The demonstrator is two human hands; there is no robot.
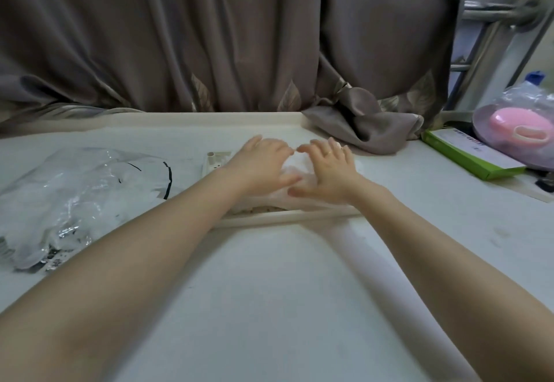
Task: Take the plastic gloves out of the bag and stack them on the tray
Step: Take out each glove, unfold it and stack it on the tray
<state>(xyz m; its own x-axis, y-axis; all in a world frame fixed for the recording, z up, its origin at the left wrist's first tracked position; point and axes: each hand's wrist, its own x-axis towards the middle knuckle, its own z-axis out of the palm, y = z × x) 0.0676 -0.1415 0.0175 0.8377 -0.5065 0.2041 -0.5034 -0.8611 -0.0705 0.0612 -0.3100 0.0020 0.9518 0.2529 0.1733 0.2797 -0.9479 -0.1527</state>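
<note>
A cream tray (287, 217) lies in the middle of the table, and a pile of thin white plastic gloves (301, 163) sits on it. My left hand (260, 163) lies flat on the pile's left side with fingers straight. Beside it, my right hand (325, 172) presses the right side, fingers spread. The two hands nearly touch at the fingertips and hide most of the pile. A clear plastic bag (75, 199) with black print, holding more white gloves, lies crumpled at the table's left.
Grey curtains (209, 37) hang behind the table, and one fold (368, 124) spills onto its back right. A green box (467, 154) and a bagged pink item (518, 130) sit at the right edge. A metal rack (497, 22) stands beyond.
</note>
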